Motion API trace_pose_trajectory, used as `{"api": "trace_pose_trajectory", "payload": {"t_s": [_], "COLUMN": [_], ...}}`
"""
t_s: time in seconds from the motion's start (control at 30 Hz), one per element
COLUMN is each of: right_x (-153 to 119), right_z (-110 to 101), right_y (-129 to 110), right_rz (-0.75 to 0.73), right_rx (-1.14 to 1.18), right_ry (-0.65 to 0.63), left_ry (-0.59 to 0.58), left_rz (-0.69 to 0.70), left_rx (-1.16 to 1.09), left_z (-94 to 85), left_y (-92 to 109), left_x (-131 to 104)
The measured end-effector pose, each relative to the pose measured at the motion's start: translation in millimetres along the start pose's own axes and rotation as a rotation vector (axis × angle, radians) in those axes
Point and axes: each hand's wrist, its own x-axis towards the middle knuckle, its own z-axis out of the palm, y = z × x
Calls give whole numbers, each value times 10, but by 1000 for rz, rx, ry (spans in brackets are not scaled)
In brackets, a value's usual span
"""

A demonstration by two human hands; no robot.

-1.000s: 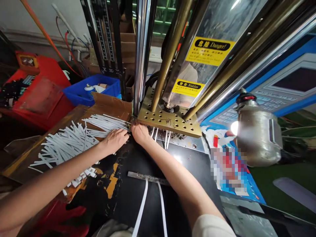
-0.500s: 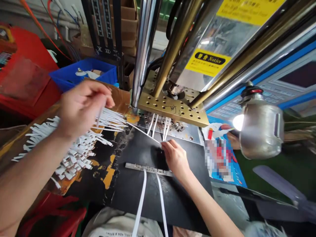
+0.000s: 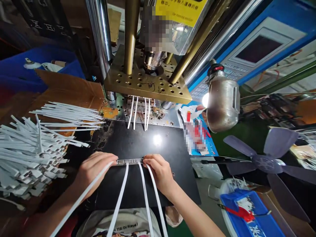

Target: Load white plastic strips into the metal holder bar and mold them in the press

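A narrow metal fixture bar (image 3: 133,161) with slots lies across the black work surface. Two flat white cables (image 3: 120,194) (image 3: 145,197) run from its middle slots toward my body. At the bar's left end my left hand (image 3: 95,171) is closed, pinching another flat white cable (image 3: 80,199) near its tip. My right hand (image 3: 159,171) is closed at the right end, thumb and fingers on a further white cable (image 3: 156,196). My fingertips hide both ends of the bar. To the left lies a large pile of white cables (image 3: 32,154) with boxy connector ends.
Ahead stands a press with a drilled brass plate (image 3: 145,85); several white strips (image 3: 134,113) stick out beneath it. A lit work lamp (image 3: 222,102) hangs at right, above a fan (image 3: 264,163). Blue bins (image 3: 228,200) (image 3: 71,70) stand lower right and upper left.
My left hand came down from above the cable pile to the bar's left end. My right hand moved from behind the bar to its right end. Two more cables are now at the bar.
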Motion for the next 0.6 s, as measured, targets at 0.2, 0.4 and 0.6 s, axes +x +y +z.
{"api": "trace_pose_trajectory", "payload": {"t_s": [0.2,0.4,0.6], "right_x": [-14,-49,540], "right_z": [24,39,-406], "right_y": [13,7,213], "right_rz": [-41,-31,-139], "right_rx": [-51,-70,-49], "right_ry": [-56,-57,-571], "left_ry": [-149,-201,-221], "left_rz": [-22,30,66], "left_rx": [-12,51,41], "left_z": [152,145,170], "left_y": [31,54,39], "left_x": [-71,-5,92]}}
